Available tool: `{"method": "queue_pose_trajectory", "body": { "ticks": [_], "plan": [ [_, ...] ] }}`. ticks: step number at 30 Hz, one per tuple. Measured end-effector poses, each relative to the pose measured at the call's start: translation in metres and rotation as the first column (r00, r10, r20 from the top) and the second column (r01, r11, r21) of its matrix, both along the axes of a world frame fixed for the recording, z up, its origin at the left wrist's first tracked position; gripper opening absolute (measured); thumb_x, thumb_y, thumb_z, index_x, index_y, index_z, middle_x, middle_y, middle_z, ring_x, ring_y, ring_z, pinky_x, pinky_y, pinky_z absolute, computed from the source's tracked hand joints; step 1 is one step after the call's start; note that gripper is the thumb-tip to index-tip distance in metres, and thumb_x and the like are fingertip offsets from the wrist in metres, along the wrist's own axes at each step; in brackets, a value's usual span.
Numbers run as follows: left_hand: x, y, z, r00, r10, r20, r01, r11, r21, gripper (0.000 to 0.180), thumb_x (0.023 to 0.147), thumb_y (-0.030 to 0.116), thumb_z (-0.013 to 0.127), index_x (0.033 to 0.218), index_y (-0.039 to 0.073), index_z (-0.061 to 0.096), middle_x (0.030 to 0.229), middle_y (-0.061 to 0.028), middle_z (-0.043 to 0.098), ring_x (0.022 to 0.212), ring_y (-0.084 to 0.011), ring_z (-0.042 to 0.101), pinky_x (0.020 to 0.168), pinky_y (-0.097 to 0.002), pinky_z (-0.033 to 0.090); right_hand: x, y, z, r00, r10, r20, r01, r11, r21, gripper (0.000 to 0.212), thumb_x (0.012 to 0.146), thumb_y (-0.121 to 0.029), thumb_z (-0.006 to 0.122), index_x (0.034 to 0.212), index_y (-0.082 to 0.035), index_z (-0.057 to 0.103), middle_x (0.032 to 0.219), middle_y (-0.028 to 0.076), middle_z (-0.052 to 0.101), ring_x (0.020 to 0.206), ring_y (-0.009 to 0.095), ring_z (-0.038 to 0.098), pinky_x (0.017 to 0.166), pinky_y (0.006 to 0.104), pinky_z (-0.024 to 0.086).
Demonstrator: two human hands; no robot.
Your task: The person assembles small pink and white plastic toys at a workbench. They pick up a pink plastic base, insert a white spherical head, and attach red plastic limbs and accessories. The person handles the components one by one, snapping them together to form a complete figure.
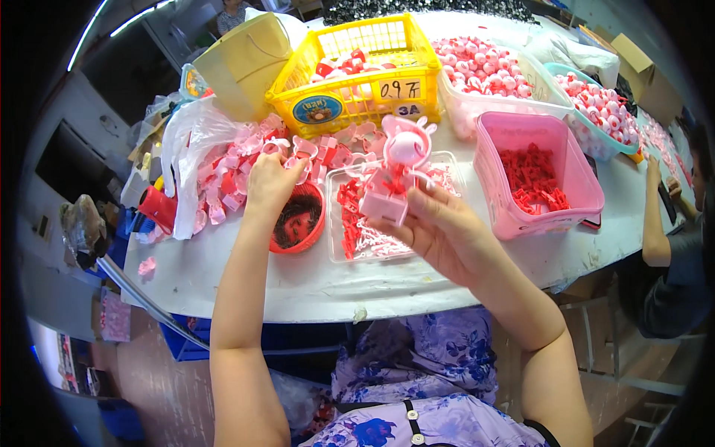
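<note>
My right hand (447, 231) grips a small pink plastic toy (407, 145) with a round head and ears above a square box base (385, 206), held over a clear tray. In that tray (335, 249) lie red clips and thin white-and-pink pieces. My left hand (274, 179) is at the heap of pink and red plastic parts (231, 167), its fingers closed around a pink plastic part (299, 147). Just below that hand, a round red bowl (319, 235) holds small dark pieces, too fine to make out.
Behind stands a yellow basket (346, 112) with red-and-white balls. To its right are a clear bin (477, 104) and a teal basin (607, 141) of pink balls. A pink tub (521, 130) holds red parts. Another person's arm (655, 223) shows at the far right.
</note>
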State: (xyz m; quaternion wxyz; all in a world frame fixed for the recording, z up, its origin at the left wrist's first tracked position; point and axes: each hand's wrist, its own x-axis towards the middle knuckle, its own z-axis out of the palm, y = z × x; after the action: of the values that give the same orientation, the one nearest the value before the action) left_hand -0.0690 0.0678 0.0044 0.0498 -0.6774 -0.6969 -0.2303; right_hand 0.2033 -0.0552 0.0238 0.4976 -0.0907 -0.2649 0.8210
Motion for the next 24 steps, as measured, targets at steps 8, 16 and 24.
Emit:
{"method": "queue_pose_trajectory", "body": {
  "ticks": [8, 16, 24],
  "plan": [
    [-0.007, -0.004, 0.008, 0.961, 0.032, 0.275, -0.053, 0.996, 0.070, 0.034, 0.083, 0.034, 0.066, 0.083, 0.000, 0.068, 0.077, -0.0152, 0.066, 0.073, -0.0281, 0.066, 0.068, -0.0381, 0.050, 0.020, -0.063, -0.047, 0.999, -0.039, -0.013, 0.038, 0.997, -0.065, 0.056, 0.092, -0.004, 0.054, 0.141, -0.003, 0.027, 0.135, 0.016, 0.043, 0.125, 0.030, 0.046, 0.104, 0.0488, 0.039],
    [0.016, 0.002, 0.007, 0.945, -0.269, 0.185, 0.209, 0.935, 0.287, 0.024, 0.083, 0.022, 0.066, 0.087, -0.001, 0.066, 0.082, -0.0152, 0.066, 0.072, -0.0264, 0.065, 0.069, -0.0361, 0.050, 0.025, -0.097, -0.077, 0.996, -0.066, 0.060, 0.074, 0.986, -0.149, 0.062, 0.089, -0.006, 0.059, 0.142, -0.003, 0.027, 0.135, 0.017, 0.043, 0.124, 0.030, 0.047, 0.104, 0.0481, 0.040],
    [-0.109, -0.004, 0.018, 0.913, 0.075, 0.400, -0.144, 0.979, 0.145, 0.028, 0.080, 0.026, 0.071, 0.091, 0.000, 0.067, 0.083, -0.0143, 0.068, 0.074, -0.0224, 0.065, 0.070, -0.0315, 0.050, 0.035, -0.116, -0.077, 0.983, -0.104, 0.152, 0.123, 0.985, -0.118, 0.076, 0.082, -0.020, 0.071, 0.141, 0.000, 0.028, 0.139, 0.018, 0.040, 0.129, 0.033, 0.042, 0.100, 0.0455, 0.044]
  ]
}}
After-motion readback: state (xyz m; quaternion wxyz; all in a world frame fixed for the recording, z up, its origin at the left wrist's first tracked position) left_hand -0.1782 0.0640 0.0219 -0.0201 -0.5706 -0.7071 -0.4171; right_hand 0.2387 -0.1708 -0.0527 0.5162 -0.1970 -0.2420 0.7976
